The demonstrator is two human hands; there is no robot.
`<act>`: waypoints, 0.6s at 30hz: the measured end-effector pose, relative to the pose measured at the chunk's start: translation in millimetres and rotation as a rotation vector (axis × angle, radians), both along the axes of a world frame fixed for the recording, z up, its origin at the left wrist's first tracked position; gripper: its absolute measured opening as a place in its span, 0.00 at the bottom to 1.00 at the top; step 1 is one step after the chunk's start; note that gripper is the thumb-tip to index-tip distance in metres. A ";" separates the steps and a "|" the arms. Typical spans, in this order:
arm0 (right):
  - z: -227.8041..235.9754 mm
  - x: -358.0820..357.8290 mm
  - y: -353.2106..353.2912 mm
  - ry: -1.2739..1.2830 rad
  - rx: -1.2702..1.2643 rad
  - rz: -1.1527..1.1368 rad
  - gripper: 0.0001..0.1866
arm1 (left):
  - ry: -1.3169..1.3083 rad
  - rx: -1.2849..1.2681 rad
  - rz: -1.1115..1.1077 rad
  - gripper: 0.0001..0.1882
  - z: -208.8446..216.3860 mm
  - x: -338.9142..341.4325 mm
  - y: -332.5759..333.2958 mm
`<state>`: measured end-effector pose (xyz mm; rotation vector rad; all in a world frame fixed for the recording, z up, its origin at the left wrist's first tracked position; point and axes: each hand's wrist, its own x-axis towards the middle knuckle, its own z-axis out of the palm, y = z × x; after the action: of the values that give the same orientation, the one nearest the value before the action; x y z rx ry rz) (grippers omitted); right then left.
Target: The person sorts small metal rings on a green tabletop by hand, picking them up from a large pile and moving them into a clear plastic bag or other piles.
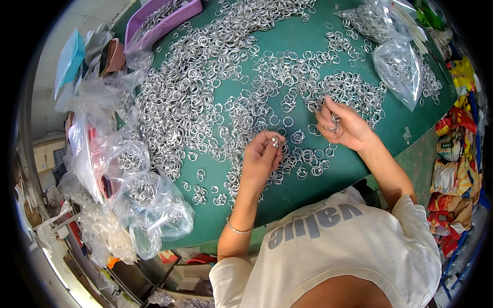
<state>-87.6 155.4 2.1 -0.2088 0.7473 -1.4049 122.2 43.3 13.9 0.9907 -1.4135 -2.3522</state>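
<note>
Many small silvery metal rings (179,97) lie in loose heaps over a green table (267,38). My left hand (261,158) is closed, thumb and fingers pinching a small silvery metal piece (276,141), above the near edge of the middle heap. To its right, my right hand (345,124) curls its fingers round several metal rings (335,122), partly hidden by the palm. Its fingertips are beside a denser pile of rings (354,92). A thin bangle (239,230) circles my left wrist.
A purple tray (154,25) with more rings stands at the far left. Transparent plastic bags holding rings lie at the left edge (159,205) and the far right (398,69). Beyond the table's right side are colourful packages (452,169). A light blue container (69,56) sits at left.
</note>
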 end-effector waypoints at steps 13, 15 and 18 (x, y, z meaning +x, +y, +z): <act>17.9 32.9 -14.6 1.195 -0.008 0.052 0.12 | -0.330 -0.816 0.095 0.06 -5.5 -0.8 11.8; 7.8 46.2 -22.6 1.720 -0.201 0.014 0.12 | -0.296 -0.657 0.123 0.06 -5.9 6.2 6.9; 0.7 57.2 -30.5 1.997 -0.183 0.184 0.07 | -0.273 -0.554 0.186 0.05 -8.9 13.2 2.5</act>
<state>-30.4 124.9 2.8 -1.9061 2.0483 -0.6678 135.4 45.8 4.9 1.2281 -1.8356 -1.5973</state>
